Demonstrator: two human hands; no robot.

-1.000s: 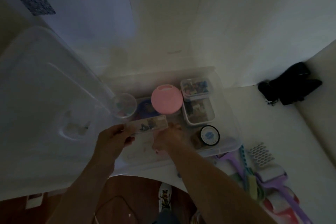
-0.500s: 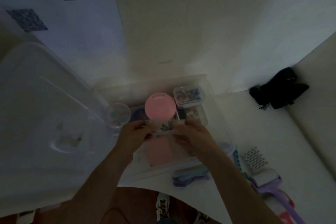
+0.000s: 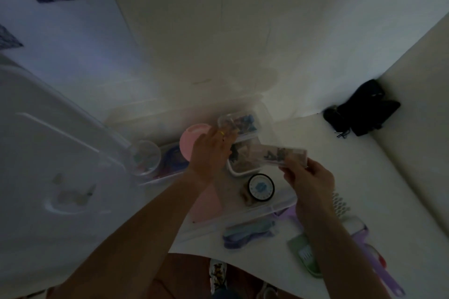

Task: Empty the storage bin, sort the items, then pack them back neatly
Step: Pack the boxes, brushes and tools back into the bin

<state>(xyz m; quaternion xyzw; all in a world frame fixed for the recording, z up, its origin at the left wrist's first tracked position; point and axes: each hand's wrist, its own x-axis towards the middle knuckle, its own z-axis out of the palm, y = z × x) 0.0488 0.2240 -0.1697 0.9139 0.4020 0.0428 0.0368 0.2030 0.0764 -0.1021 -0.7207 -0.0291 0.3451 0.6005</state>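
The clear storage bin stands on a white table. Inside it are a pink round lid, a clear cup, two small clear boxes of dark bits, a black round tin and a flat pink piece. My right hand pinches a long flat clear packet with dark pieces, lifted over the bin's right side. My left hand hovers above the bin beside the pink lid, fingers relaxed towards the far small box, holding nothing I can see.
The bin's big clear lid leans at the left. Right of the bin lie a purple and teal item, a green comb, a purple brush and a white ridged piece. A black bundle sits in the corner.
Both hands held the packet over the bin's middle. Now my left hand has let go, and my right hand has carried the packet to the right.
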